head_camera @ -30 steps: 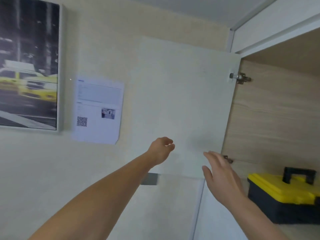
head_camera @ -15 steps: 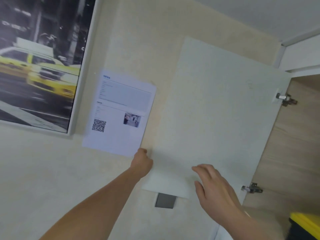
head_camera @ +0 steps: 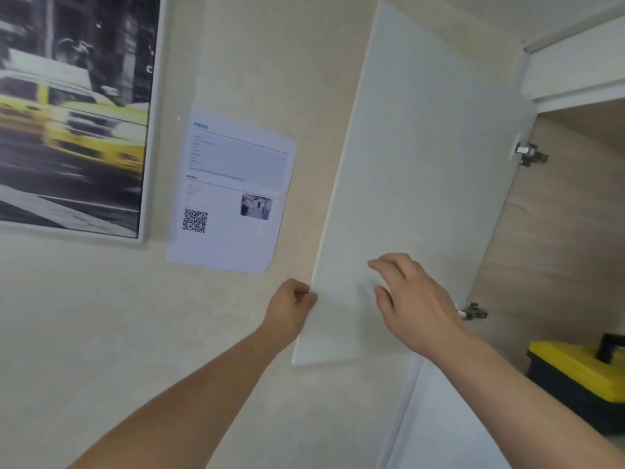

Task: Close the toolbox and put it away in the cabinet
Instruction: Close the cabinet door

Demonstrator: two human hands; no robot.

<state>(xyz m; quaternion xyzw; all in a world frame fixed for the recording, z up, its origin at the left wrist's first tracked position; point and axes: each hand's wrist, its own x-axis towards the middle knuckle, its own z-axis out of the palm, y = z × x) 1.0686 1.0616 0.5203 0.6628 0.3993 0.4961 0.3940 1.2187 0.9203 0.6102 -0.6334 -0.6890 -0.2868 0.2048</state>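
Hands: left hand pinches free edge of cabinet door; right hand spread near its face.
Toolbox: shut, inside cabinet, right of hands.
Left: swing door shut.

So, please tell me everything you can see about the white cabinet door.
The white cabinet door is a flat, plain rectangular panel with a matt, laminate-like surface and no visible handle. It stands swung open, hanging on two metal hinges, an upper hinge and a lower hinge, fixed to the wood-grain cabinet side. The left hand grips its free edge near the bottom corner; the right hand is at its face, contact unclear.
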